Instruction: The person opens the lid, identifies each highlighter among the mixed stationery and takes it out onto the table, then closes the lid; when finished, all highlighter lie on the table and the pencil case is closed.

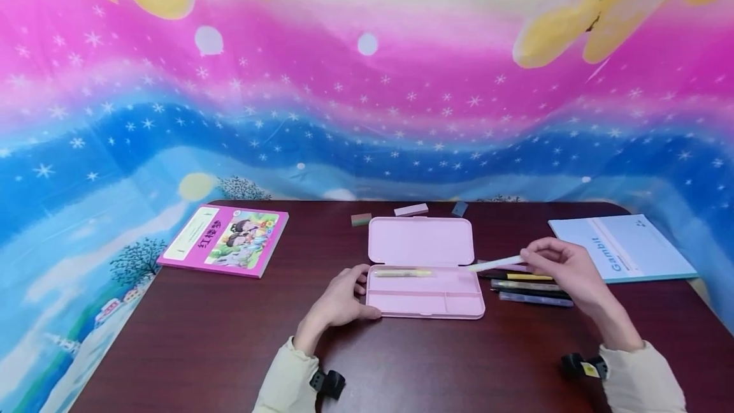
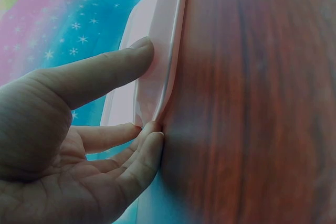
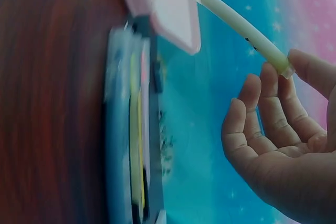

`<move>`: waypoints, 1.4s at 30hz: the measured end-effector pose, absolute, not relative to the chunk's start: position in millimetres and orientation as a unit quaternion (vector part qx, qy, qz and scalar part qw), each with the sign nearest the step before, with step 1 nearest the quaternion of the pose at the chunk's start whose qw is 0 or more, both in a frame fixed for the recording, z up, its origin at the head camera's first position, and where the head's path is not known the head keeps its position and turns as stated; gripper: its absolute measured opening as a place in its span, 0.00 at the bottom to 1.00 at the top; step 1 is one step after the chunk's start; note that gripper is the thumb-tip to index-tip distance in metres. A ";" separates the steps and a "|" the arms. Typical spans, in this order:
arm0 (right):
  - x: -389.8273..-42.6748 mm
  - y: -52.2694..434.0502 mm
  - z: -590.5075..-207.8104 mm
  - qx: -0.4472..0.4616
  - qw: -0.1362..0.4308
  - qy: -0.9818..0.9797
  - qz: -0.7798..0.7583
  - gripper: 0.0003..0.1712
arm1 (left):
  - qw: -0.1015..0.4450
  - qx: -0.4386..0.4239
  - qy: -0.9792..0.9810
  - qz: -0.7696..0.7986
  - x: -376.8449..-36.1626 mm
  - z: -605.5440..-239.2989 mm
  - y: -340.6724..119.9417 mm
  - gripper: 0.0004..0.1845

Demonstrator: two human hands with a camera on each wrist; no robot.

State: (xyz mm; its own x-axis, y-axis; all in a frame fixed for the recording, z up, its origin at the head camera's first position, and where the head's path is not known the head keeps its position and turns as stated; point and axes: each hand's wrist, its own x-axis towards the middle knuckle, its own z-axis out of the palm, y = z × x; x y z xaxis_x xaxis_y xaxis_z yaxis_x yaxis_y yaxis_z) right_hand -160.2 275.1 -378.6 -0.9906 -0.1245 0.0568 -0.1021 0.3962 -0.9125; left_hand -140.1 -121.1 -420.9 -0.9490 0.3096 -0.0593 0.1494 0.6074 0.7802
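Here, pale pen [image 1: 496, 264] in right hand [image 1: 564, 269], beside pink case [image 1: 424, 273].

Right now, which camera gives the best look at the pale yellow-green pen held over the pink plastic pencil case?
The right wrist view: the pale yellow-green pen fills it, pinched by the right hand. The head view shows it small; the left wrist view misses it.

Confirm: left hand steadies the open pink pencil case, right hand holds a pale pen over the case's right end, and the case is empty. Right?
Not quite. The pencil case is not empty: the head view shows a pale yellowish pen lying in its upper tray. The rest stands: the left hand rests against the case's left end, and the right hand pinches a pale pen near the case's right end.
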 end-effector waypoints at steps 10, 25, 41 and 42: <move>-148.3 309.3 -376.7 -0.058 0.021 0.854 -0.516 0.12 | 0.093 0.130 0.894 0.419 -140.4 -420.3 -121.0 0.44; -134.7 338.9 -388.1 -0.056 0.060 0.886 -0.455 0.13 | 0.102 0.121 0.894 0.419 -140.7 -419.4 -121.3 0.43; -137.7 363.1 -404.6 -0.101 0.100 0.960 -0.240 0.08 | 0.102 0.120 0.892 0.424 -140.0 -419.7 -120.9 0.43; -138.3 364.0 -405.6 -0.105 0.100 0.961 -0.237 0.08 | 0.102 0.120 0.892 0.424 -140.0 -419.9 -120.9 0.43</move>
State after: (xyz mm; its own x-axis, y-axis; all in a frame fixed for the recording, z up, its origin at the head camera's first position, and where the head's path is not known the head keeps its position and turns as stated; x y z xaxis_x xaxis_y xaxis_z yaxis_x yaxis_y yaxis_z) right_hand -138.3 364.0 -405.6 -0.9579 -0.2493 -0.1424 -0.1547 0.8660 -0.4755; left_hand -140.0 -120.9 -419.9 -0.9505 0.2998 -0.0810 0.1267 0.6126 0.7802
